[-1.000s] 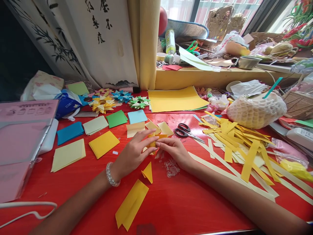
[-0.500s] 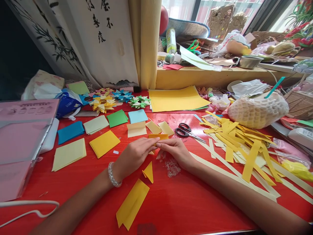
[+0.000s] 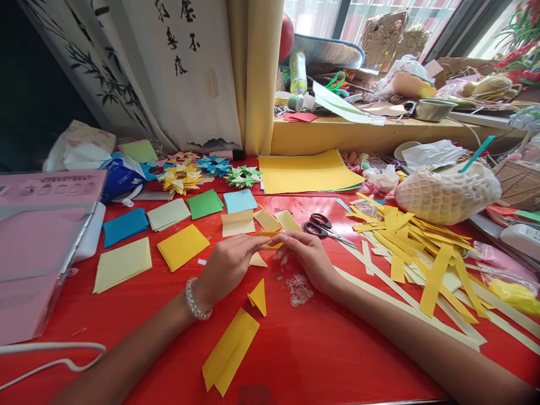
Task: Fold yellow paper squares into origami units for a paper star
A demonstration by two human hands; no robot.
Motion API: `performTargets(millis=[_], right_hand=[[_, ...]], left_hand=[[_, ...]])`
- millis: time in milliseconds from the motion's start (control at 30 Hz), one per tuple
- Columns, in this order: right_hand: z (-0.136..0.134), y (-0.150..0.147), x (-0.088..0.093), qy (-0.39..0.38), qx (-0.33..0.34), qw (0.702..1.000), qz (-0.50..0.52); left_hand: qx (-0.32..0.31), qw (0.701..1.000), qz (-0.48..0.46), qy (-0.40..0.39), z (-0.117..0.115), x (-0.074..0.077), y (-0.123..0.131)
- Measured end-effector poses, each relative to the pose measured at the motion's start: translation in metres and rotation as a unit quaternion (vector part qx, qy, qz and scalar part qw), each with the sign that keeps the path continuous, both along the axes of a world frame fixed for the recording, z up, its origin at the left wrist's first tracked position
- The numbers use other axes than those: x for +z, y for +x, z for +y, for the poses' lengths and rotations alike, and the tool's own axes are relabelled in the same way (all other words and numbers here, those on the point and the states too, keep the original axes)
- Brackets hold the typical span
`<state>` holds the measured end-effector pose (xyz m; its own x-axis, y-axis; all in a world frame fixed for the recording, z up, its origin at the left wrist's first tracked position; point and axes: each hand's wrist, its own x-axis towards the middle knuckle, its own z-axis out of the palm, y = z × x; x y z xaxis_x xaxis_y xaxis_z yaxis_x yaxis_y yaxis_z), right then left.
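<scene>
On the white hanging cloth [image 3: 202,107] I could read the brushed characters 不 [image 3: 194,43] and 痕 [image 3: 180,65]. Print on the blue packet [image 3: 126,178] and pink folder [image 3: 46,236] was too small for me to make out.

Left of the scissors [image 3: 322,227], the left hand [image 3: 232,257] and the right hand [image 3: 311,257] hold a yellow paper [image 3: 276,245] between them. Nearer than the scissors lie a triangle [image 3: 259,297] and a notched strip [image 3: 232,350]; right, loose strips [image 3: 434,278]; behind, yellow sheets [image 3: 300,173]; far left, a blue stack [image 3: 125,226].
</scene>
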<state>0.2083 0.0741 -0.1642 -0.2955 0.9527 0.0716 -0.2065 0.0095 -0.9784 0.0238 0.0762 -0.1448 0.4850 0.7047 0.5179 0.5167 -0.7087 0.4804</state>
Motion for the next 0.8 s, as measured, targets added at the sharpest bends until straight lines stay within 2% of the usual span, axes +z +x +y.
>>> performTargets(millis=[200, 300, 433, 500, 633, 800], right_hand=[[-0.006, -0.003, 0.0, 0.015, 0.096, 0.99, -0.1], [-0.009, -0.004, 0.001, 0.048, 0.104, 0.982, -0.152], [-0.011, -0.004, 0.003, 0.105, 0.092, 0.966, -0.216], [-0.01, -0.004, 0.003, 0.115, 0.086, 0.964, -0.223], [-0.008, -0.003, -0.001, 0.076, 0.078, 0.976, -0.191], [-0.009, -0.004, 0.0, 0.074, 0.107, 0.974, -0.184]], left_hand=[[0.02, 0.994, -0.028, -0.108, -0.005, 0.009, 0.004], [0.014, 0.989, -0.018, -0.143, -0.006, 0.009, 0.006], [0.032, 0.989, 0.004, -0.147, -0.005, 0.01, 0.007], [0.05, 0.988, 0.011, -0.142, -0.004, 0.01, 0.007], [0.057, 0.988, 0.008, -0.141, -0.002, 0.008, 0.007], [0.061, 0.987, 0.002, -0.146, -0.003, 0.008, 0.008]])
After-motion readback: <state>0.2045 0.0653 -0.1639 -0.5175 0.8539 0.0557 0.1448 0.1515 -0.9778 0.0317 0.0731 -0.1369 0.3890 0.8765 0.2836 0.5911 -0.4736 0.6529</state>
